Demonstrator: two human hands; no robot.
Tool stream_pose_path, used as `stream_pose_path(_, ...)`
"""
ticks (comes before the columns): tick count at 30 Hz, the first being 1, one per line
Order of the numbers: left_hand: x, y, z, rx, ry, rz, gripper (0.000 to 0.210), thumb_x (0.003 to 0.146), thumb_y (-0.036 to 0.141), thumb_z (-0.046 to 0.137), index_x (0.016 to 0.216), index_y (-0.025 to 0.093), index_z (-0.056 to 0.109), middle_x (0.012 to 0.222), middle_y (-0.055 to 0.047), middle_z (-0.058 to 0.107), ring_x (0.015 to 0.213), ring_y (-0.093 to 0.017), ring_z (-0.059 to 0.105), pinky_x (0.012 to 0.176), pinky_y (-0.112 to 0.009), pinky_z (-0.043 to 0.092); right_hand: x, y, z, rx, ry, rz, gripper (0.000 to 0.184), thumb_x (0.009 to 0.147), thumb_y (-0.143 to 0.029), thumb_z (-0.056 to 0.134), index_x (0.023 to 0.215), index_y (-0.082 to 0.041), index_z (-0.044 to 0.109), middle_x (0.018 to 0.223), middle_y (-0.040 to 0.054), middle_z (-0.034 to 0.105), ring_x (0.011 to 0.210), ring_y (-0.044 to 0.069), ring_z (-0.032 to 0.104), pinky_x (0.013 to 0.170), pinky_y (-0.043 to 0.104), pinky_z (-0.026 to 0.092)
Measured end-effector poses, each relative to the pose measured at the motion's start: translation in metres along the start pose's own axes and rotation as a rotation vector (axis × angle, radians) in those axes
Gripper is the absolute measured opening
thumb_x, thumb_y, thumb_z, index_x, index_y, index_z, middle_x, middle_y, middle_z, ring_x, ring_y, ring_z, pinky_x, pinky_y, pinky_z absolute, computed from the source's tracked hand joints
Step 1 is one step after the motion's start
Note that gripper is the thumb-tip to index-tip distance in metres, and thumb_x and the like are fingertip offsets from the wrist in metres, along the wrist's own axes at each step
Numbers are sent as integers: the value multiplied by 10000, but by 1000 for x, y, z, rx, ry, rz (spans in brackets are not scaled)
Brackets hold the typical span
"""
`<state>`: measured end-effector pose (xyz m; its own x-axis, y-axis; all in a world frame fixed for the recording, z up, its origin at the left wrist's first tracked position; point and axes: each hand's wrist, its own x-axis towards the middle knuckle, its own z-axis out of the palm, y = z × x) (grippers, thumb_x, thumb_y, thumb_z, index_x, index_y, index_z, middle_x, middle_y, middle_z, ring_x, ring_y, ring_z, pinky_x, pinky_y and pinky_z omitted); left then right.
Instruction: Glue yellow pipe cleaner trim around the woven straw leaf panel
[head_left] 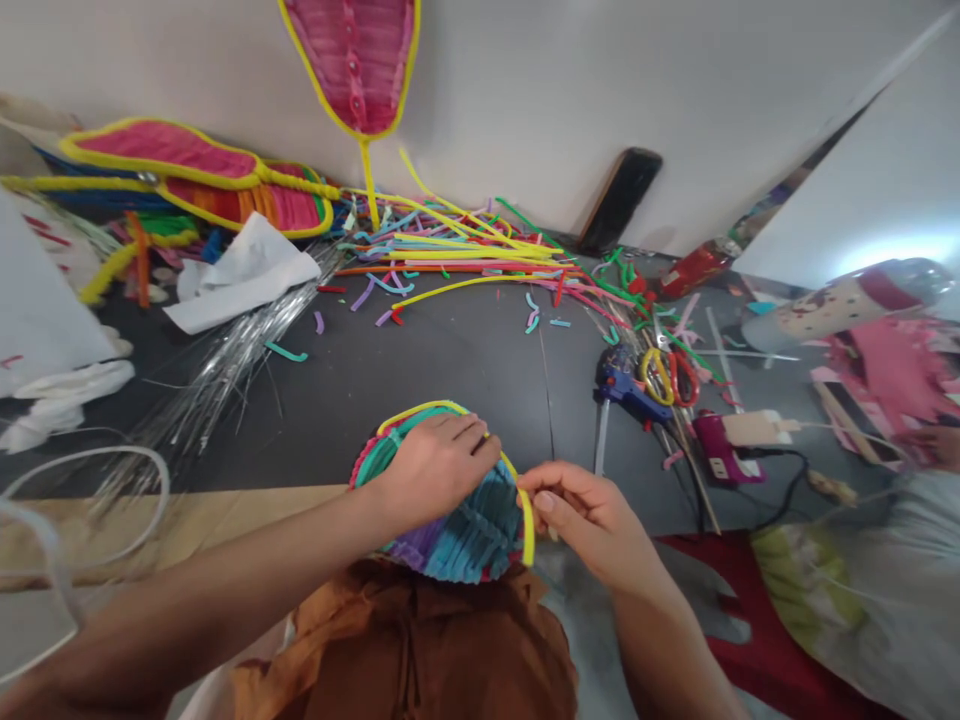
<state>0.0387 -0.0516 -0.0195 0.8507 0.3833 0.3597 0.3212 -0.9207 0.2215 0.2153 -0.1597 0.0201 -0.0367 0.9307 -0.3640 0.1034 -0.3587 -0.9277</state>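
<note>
A rounded panel of teal, blue and purple pipe cleaners (476, 530) rests at the table's front edge, over my lap. My left hand (435, 468) lies across its top, its fingers curled together over the upper right rim and gripping it. A yellow pipe cleaner (528, 535) runs along the panel's top and right edge, with its loose end hanging down on the right. My right hand (589, 515) pinches this yellow pipe cleaner between thumb and fingers beside the rim. The undersides of both hands' fingertips are hidden. Pink shows along the panel's left border.
Loose pipe cleaners (472, 250) and cut bits lie along the wall. Pink panels with yellow borders (161, 150) are at back left, near silvery wires (232, 350). Right stand a glue gun (634, 392), scissors (670, 375), a phone (621, 200) and a bottle (847, 300). Another person's sleeve (915, 540) shows at far right.
</note>
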Motion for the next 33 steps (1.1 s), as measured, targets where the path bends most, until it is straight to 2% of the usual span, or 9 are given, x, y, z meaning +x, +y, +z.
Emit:
stream_pose_path(4,1,0,2,63,-36,15,159,893,142,477,927,115,630,950,-134,694,951,-256,658,789,-395,556,4,-4,-10,-158,38,-92,288,871,-409,544,1066,-219,640,844,34,669,703,139,626,624,252,527)
stream_pose_path(6,2,0,3,77,-30,20,152,890,132,479,908,113,629,927,-123,699,927,-248,665,784,-385,559,11,-2,-29,-390,215,-169,290,894,-381,504,1104,-222,627,927,60,687,754,161,643,684,291,537)
stream_pose_path(9,2,-1,4,97,-4,5,158,887,110,470,875,117,628,894,-104,708,903,-240,676,774,-372,565,30,7,-73,-883,648,-303,291,886,-269,459,1114,-181,617,1040,123,670,921,243,624,867,435,495)
stream_pose_path(11,3,-3,2,92,-13,-23,178,892,100,452,908,121,628,867,-91,710,873,-221,681,759,-348,565,43,17,-104,-1177,756,-265,369,813,-151,460,1156,-153,597,1099,167,645,1062,317,569,936,527,433)
stream_pose_path(14,4,-4,-4,77,-55,-69,223,892,86,420,992,116,618,832,-77,704,795,-187,680,718,-307,557,57,31,-135,-1344,734,-174,491,742,-98,477,1226,-125,553,1121,188,626,1063,348,563,900,530,453)
stream_pose_path(17,5,-2,-6,108,-84,-61,243,878,76,433,1048,114,602,839,-73,695,734,-175,668,668,-290,543,64,36,-146,-1410,685,-106,510,748,-123,476,1253,-99,535,1130,209,615,1029,355,569,863,518,466)
stream_pose_path(21,4,3,0,208,-75,-2,256,857,75,490,1083,131,598,864,-80,678,735,-203,661,616,-312,534,69,34,-147,-1471,648,-111,516,748,-138,479,1257,-69,528,1108,201,623,1050,340,547,900,498,439)
stream_pose_path(25,3,6,5,242,-86,2,179,865,80,494,984,125,620,859,-90,659,805,-214,654,664,-328,536,71,31,-146,-1502,642,-146,570,728,-135,498,1294,-73,499,1080,190,625,1031,333,532,896,479,428)
stream_pose_path(33,5,4,2,208,-113,-25,153,860,71,477,889,136,613,805,-70,632,687,-191,625,593,-310,503,55,19,-144,-1331,834,-238,567,697,-195,570,1257,-127,522,1130,187,606,1092,362,505,926,504,402)
